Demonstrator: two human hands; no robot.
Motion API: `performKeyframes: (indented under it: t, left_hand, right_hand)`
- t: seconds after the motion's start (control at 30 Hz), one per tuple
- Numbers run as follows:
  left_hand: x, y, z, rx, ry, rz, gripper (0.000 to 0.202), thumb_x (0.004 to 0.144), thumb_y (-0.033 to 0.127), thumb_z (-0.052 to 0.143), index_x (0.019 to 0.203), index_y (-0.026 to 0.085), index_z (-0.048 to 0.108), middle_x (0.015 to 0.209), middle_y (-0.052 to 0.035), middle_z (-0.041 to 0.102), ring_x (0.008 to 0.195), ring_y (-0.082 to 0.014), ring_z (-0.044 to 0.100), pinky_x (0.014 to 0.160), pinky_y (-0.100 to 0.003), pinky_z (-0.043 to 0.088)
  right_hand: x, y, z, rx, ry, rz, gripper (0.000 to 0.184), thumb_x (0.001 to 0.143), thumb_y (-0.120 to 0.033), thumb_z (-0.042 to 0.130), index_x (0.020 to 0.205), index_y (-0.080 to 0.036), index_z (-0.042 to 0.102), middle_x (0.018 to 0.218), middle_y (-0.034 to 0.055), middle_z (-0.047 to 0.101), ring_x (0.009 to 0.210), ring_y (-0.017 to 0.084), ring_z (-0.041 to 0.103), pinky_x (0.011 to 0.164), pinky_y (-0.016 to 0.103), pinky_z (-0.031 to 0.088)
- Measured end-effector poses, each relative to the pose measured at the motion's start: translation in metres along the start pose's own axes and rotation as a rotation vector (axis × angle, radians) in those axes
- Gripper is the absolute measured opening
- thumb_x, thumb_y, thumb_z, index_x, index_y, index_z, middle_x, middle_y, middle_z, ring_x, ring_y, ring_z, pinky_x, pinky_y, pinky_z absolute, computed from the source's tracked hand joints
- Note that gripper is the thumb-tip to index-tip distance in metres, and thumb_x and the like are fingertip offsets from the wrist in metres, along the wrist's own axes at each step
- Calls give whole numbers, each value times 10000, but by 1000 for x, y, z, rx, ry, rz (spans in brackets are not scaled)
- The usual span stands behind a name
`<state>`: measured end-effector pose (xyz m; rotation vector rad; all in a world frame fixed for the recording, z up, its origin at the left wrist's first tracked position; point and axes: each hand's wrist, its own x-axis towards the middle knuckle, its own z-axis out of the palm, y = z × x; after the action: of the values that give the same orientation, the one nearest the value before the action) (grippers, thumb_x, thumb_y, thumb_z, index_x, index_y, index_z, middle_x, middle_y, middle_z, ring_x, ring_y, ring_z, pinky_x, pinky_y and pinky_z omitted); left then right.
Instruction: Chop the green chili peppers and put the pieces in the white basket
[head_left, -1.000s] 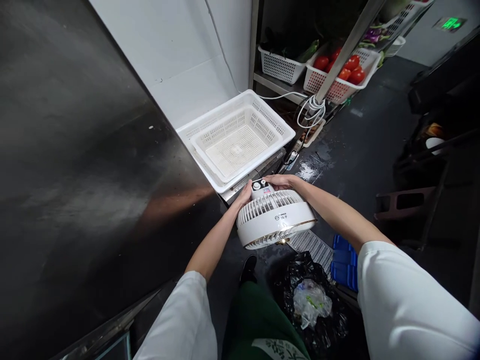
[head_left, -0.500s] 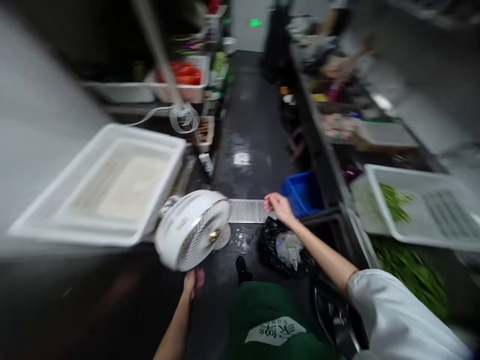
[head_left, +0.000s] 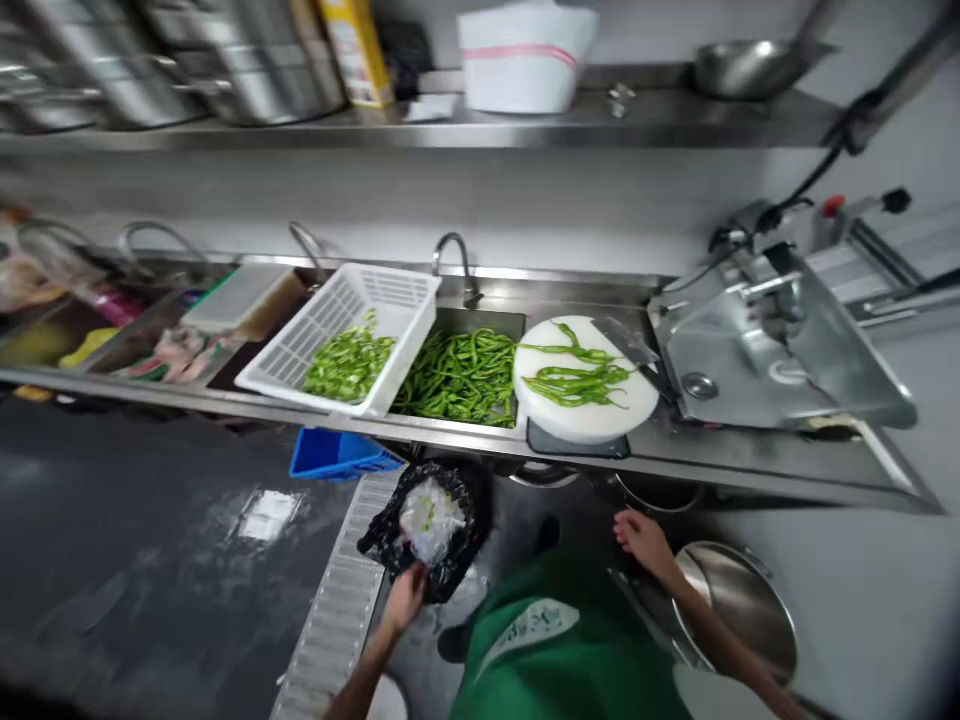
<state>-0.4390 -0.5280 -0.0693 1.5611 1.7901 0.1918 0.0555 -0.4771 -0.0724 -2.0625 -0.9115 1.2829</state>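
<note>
My left hand hangs low beside the bin with a black bag; its fingers are blurred and point away from me. I cannot tell whether it touches the bag. My right hand hovers below the counter's front edge, fingers loosely bent and slightly apart, nothing visible in it. Ahead on the counter, long green peppers lie on a round white cutting board, with a cleaver at its right edge. More whole green peppers fill a sink basin to the left. Cut green pieces lie in a white basket.
A metal sink is at the right. Below it stands a large steel pot near my right forearm. A blue basket and a metal floor grate are at left. A steel shelf runs along the wall.
My view has swung right, from the aisle to face the counter with the peppers. The fan and white tub on the left are out of view. Both hands appear empty-handed before, free of the counter.
</note>
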Motion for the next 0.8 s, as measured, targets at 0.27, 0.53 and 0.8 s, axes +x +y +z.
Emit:
performKeyframes:
  t: [0.27, 0.53, 0.8]
  left_hand:
    - [276, 289, -7, 27, 98, 585, 266, 976, 217, 423, 940, 188, 685, 952, -111, 720, 916, -236, 689, 902, -383, 568]
    - [356, 452, 53, 606, -227, 1009, 71, 906, 263, 738, 947, 212, 764, 1236, -117, 628, 1240, -327, 526, 1088, -501, 440]
    - [379, 432, 76, 473, -186, 1083, 267, 1036, 309, 555, 1253, 242, 694, 1362, -101, 564, 1209, -279, 513, 1024, -437, 461]
  right_hand:
    - [135, -77, -102, -322, 270, -331, 270, 888, -357, 471, 927, -226, 704, 878, 95, 766, 842, 257, 714, 819, 368, 525]
    - [203, -145, -99, -595, 143, -272, 312, 925, -225, 569, 1200, -200, 715, 1069, 103, 754, 998, 238, 671, 842, 291, 489]
    - [215, -154, -79, -779, 213, -272, 314, 1057, -304, 448, 1077, -206, 745, 1167, 144, 696, 1121, 266, 598, 881, 320, 470]
